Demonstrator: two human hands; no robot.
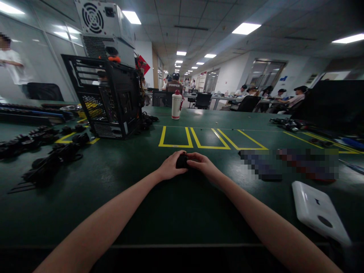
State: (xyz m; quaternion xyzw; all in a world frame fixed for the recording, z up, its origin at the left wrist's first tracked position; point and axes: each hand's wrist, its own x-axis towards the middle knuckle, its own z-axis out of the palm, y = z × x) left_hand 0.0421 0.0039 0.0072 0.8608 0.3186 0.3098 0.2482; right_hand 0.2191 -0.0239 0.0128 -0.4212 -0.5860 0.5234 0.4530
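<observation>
Both of my hands meet over the green table (176,212), just in front of yellow tape outlines (175,146). Between them is a small black object (181,161), dark and rounded, too indistinct for me to name its kind. My left hand (171,167) wraps round its left side, thumb in front and fingers behind. From the right, my right hand (202,163) pinches it with bent fingers. Part of the object is hidden by the fingers.
An open black computer case (113,98) stands at left with power supply units (105,26) on top. Bundled black cables (54,159) lie left. A white bottle (176,106) stands behind the tape. At right are a white device (320,210), blurred phone-like slabs (260,167) and a dark monitor (332,106).
</observation>
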